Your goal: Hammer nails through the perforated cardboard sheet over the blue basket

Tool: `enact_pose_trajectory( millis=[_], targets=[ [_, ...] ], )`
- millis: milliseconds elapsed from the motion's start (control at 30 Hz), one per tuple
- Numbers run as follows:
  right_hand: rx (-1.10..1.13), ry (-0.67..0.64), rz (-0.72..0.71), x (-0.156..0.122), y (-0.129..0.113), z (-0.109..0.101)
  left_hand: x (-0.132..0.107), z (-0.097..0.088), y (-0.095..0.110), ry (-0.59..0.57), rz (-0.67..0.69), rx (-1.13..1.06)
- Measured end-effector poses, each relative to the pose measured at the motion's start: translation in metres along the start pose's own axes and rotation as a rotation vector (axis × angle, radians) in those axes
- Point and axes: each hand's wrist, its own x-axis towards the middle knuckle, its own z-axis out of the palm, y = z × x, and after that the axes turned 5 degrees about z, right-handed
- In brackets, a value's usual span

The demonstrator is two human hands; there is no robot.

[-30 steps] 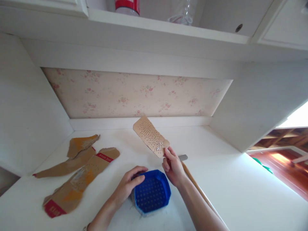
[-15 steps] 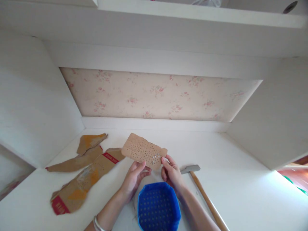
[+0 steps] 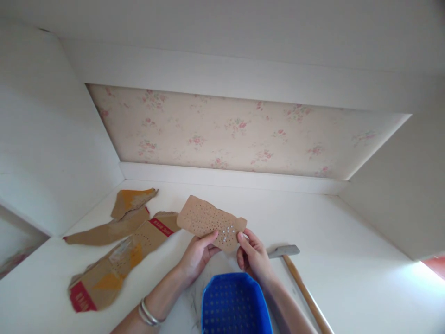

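A piece of brown cardboard (image 3: 205, 218), dotted with many small holes, is held up above the blue basket. Several small silvery studs (image 3: 227, 232), perhaps nail heads, show near its right end. My left hand (image 3: 198, 256) is closed on the lower edge, its thumb on top and fingers underneath. The right end is pinched between the thumb and fingers of my right hand (image 3: 253, 250). Just below both hands stands the blue plastic basket (image 3: 208, 297) with a perforated bottom; its near part is cut off by the frame.
Torn cardboard pieces (image 3: 104, 271) with red and orange patches lie on the white surface at left. A hammer (image 3: 287, 251) with a wooden handle lies beside my right forearm. White panels enclose the sides, and a flowered wall (image 3: 208, 125) stands behind.
My left thumb has come down onto the cardboard's face, where before it was at the lower edge. The cardboard stays in my right hand. The camera view has tilted downward.
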Motion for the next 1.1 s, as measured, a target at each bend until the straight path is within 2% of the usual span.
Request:
enact_pose_trajectory(
  millis=[167,467,667,1100],
  targets=[
    [-0.018,-0.029,0.024,-0.0039,-0.0051,0.0024,0.0005,-0.0022,0.0033,-0.054,-0.019,-0.014],
    [-0.029,-0.045,0.020,-0.0037,-0.0065,0.0006,0.0008,-0.0023,0.0009,-0.030,0.004,0.068],
    [-0.018,-0.033,0.012,-0.0033,-0.0064,0.0002,0.0013,-0.0017,-0.0023,0.010,0.096,0.075],
    [0.005,-0.029,0.013,-0.0024,-0.0061,-0.0002,0.0003,0.0000,-0.0003,0.038,0.039,0.065]
  ],
)
